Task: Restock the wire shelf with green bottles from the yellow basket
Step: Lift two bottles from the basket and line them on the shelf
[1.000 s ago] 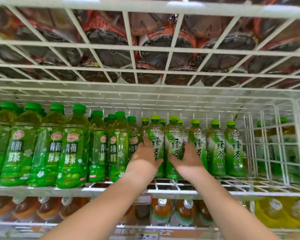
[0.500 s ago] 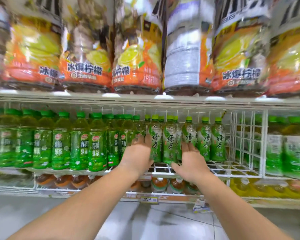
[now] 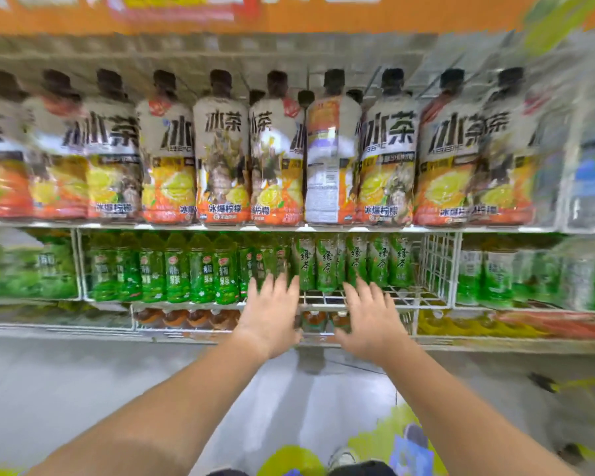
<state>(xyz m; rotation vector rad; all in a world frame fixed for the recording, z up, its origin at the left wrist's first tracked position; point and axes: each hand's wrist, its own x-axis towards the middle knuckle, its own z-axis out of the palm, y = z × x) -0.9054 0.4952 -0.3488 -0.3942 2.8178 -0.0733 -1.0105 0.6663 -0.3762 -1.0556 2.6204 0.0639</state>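
Green bottles [image 3: 327, 266] shelved, left hand [image 3: 272, 317] and right hand [image 3: 368, 321] outstretched, fingers spread, empty

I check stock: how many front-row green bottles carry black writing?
5, side by side on the shelf: leftmost bottle, second, middle, fourth, rightmost. More may hide behind them.

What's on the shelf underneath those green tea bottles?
Below the wire shelf stand brown drink bottles, with yellow ones farther right, all blurred. The left hand and right hand, both open, cover parts of that row, so what stands behind them cannot be seen.
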